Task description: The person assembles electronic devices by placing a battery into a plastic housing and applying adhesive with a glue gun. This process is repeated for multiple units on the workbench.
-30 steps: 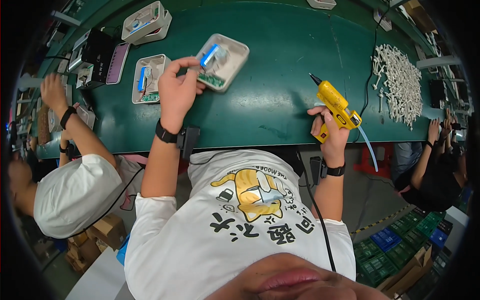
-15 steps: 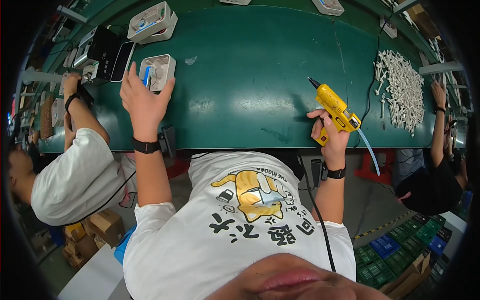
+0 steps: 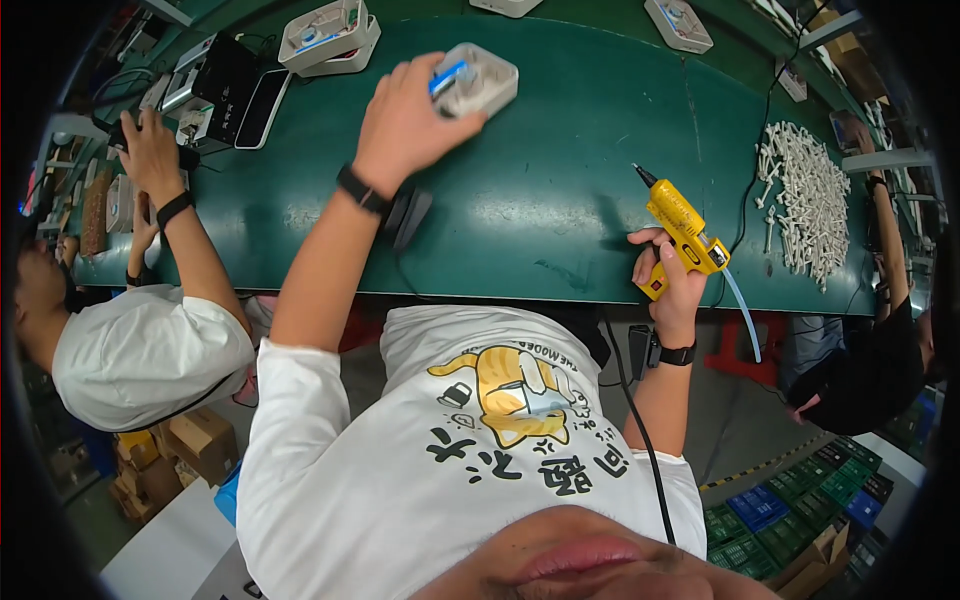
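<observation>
My left hand [image 3: 412,122] grips a white square plastic housing [image 3: 503,88] by its left side, the thumb along the near edge. A blue part [image 3: 447,78] and a small round piece show inside the housing. Whether the housing touches the table cannot be made out. My right hand [image 3: 672,275] is wrapped around the handle of a yellow hot glue gun [image 3: 684,220] near the table's front edge. Its dark nozzle points up and to the left, and a pale blue glue stick [image 3: 742,312] hangs out of its back end.
Two stacked white housings [image 3: 330,62] lie at the far left beside a black device [image 3: 215,100] and a flat white-framed panel [image 3: 263,110]. A large pile of white screw-like pieces [image 3: 805,205] covers the right side. A black cable [image 3: 757,165] crosses the green table [image 3: 560,120]. Co-workers flank me.
My left hand has closed on the white housing and moved it right and toward the far side of the table. My right hand still holds the glue gun in nearly the same spot.
</observation>
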`<state>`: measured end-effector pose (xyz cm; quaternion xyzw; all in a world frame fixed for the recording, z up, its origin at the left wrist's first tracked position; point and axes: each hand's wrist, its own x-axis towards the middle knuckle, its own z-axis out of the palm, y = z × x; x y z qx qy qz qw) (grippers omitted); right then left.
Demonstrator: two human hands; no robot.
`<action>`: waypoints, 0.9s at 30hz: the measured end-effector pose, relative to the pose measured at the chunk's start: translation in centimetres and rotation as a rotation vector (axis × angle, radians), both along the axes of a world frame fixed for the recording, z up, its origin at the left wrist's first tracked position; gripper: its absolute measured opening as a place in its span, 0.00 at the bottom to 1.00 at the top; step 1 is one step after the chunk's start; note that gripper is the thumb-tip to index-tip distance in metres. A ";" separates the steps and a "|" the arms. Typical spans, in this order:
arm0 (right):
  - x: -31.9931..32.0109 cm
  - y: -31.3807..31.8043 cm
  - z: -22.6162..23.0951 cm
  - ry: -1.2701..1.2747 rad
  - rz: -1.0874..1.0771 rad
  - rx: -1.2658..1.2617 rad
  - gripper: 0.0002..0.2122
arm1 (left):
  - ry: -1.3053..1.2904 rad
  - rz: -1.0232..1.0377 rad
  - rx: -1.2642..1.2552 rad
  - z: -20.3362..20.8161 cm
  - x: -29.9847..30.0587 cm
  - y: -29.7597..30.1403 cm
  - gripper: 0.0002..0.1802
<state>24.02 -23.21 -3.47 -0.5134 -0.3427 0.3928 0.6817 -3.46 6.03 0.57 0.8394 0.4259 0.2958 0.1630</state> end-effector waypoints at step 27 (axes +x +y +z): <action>0.9 -0.1 0.1 0.099 -0.004 0.117 0.08 | -0.028 -0.494 -0.140 2.6 -2.7 -9.6 0.29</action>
